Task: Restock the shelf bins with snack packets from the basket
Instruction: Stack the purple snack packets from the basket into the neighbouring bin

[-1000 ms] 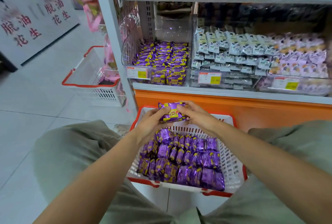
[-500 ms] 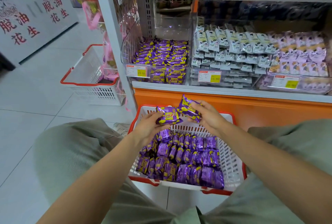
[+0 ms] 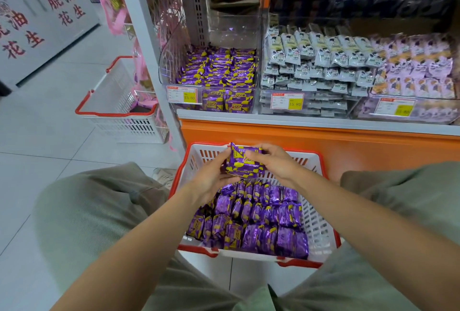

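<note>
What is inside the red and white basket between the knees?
Rows of purple snack packets fill most of the basket. Whether more packets lie under these rows cannot be seen; they cover the bottom.

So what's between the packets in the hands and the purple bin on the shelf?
Head view: the far rim of the basket, then the orange panel and the white shelf ledge. Otherwise open air between the held packets and the purple bin.
</note>
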The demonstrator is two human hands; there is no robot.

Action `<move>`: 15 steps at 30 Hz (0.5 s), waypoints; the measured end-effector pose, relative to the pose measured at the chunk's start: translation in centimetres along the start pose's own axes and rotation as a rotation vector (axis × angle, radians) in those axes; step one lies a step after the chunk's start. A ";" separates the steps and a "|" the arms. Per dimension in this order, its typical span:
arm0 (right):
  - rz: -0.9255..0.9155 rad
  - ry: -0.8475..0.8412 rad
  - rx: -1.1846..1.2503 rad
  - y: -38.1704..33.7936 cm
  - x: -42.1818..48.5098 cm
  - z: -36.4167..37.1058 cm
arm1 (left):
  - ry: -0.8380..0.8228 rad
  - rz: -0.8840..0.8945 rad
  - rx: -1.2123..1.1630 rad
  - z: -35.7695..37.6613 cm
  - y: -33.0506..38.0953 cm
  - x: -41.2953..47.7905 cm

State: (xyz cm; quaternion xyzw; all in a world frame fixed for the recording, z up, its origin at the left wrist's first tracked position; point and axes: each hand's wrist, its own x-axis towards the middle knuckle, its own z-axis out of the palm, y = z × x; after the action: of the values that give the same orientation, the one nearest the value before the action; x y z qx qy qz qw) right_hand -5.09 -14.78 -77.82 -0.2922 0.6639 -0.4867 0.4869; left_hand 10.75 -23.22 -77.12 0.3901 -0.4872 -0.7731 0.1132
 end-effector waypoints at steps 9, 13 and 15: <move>0.166 -0.208 0.002 0.5 0.3 -0.5 | 0.004 -0.052 0.129 -0.7 -0.1 0.5; 0.248 -0.328 0.025 0.9 0.2 -0.6 | 0.013 -0.062 0.246 -1.1 -0.3 1.0; 0.303 -0.368 0.031 1.6 0.4 -0.7 | 0.012 -0.064 0.316 -1.1 -0.3 1.1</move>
State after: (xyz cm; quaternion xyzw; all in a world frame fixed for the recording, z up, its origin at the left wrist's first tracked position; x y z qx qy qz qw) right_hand -5.76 -14.33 -79.42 -0.2654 0.5927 -0.3569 0.6715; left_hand 10.93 -24.41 -78.16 0.4231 -0.5893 -0.6877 0.0289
